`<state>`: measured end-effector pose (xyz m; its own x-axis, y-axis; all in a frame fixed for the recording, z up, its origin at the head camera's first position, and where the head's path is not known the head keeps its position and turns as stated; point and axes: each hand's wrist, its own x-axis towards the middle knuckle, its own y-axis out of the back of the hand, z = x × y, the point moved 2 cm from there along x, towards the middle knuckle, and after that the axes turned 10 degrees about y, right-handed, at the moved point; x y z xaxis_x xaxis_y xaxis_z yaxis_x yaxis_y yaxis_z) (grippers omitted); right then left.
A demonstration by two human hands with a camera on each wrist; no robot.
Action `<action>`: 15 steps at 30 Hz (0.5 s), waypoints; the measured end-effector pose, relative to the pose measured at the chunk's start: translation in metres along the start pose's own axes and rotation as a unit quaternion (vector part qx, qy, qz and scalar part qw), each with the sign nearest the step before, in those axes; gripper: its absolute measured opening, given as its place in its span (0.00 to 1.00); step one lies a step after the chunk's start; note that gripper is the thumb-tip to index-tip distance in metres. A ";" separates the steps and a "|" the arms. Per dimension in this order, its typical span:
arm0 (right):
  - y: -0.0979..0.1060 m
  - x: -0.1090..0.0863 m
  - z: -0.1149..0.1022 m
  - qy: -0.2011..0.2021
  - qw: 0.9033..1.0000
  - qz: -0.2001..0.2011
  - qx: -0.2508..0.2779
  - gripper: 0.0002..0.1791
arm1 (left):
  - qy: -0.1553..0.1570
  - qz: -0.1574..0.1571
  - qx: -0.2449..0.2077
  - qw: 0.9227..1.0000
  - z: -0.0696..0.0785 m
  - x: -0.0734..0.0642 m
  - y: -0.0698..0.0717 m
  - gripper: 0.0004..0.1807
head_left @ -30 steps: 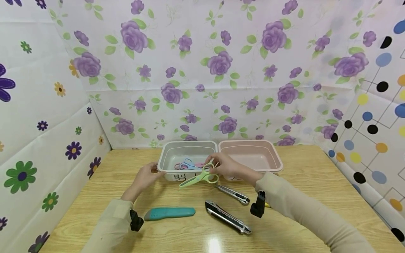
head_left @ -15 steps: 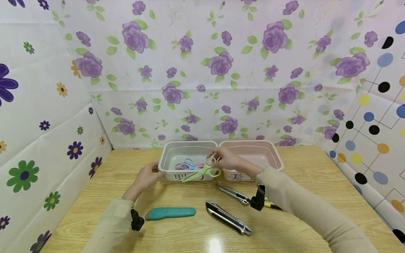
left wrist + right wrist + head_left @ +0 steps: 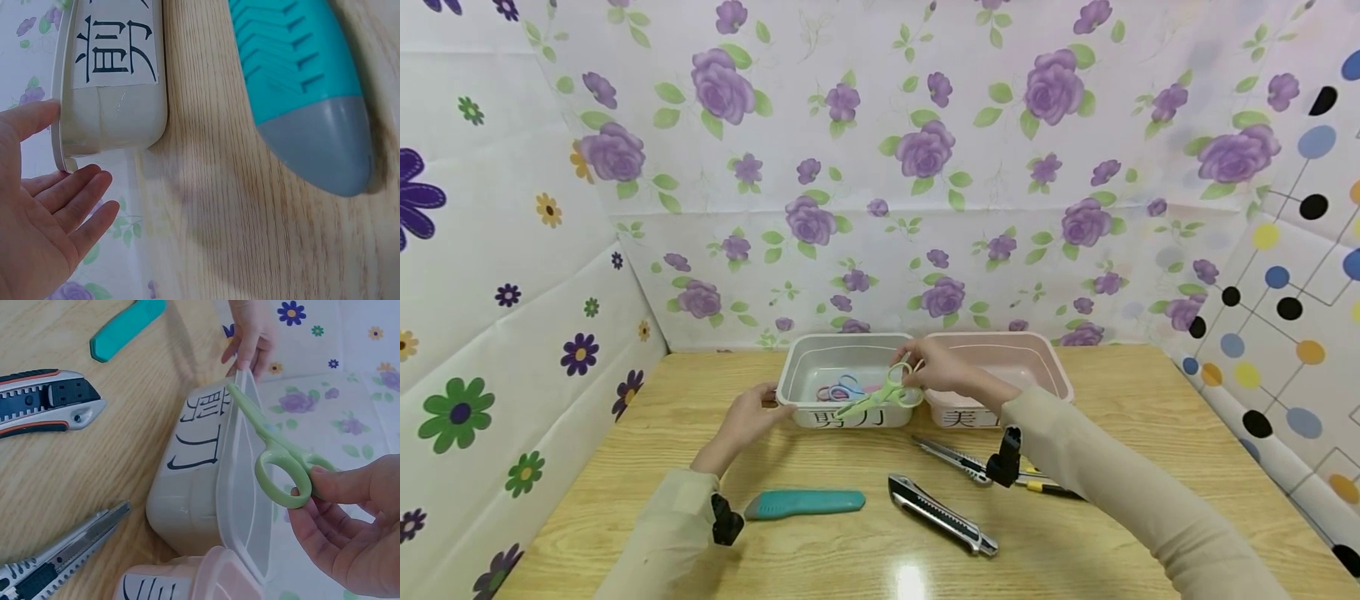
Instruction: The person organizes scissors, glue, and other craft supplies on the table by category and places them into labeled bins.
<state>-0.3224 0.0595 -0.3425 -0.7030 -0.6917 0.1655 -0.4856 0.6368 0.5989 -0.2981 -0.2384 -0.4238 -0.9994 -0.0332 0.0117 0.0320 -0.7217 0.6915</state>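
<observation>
My right hand [image 3: 938,368] pinches a pair of light green scissors [image 3: 281,449] by the handle loops, thumb against fingertips. The scissors overlap the front rim of the grey bin in the head view, blades angled down to the left. Several scissors lie inside that grey bin [image 3: 805,375], among them a blue-handled pair [image 3: 847,387] and something pink beside it. At the bin's front left corner, my left hand [image 3: 748,421] holds the rim between thumb and fingers. A label with large black characters [image 3: 115,50] covers the bin's front wall.
A pink bin [image 3: 1051,367] stands right beside the grey one. On the wooden table lie a teal utility knife [image 3: 808,503], a black and silver cutter [image 3: 938,517], a slim silver cutter [image 3: 951,460] and a yellow and black tool [image 3: 1054,487] partly behind the right wrist camera.
My right hand has raised the green scissors slightly and brought them closer over the grey bin's front rim. The left hand stays at the bin's corner.
</observation>
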 end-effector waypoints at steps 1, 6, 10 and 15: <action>0.001 0.001 0.000 -0.001 1.000 0.003 -0.002 0.13 | 0.000 0.000 0.000 1.000 0.000 0.000 0.000 0.29; 0.003 0.004 0.000 -0.019 1.000 0.021 -0.005 0.14 | 0.000 0.000 0.004 1.000 0.000 0.000 -0.001 0.29; 0.005 0.006 0.001 -0.028 0.999 0.030 0.003 0.14 | 0.001 0.002 0.004 1.000 0.000 0.000 -0.001 0.29; 0.009 0.009 0.005 -0.024 0.999 0.041 -0.004 0.14 | 0.000 0.005 0.004 1.000 -0.001 0.001 -0.001 0.29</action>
<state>-0.3354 0.0609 -0.3399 -0.7644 -0.6197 0.1777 -0.4211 0.6887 0.5903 -0.2989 -0.2388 -0.4250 -0.9990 -0.0401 0.0189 0.0419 -0.7160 0.6969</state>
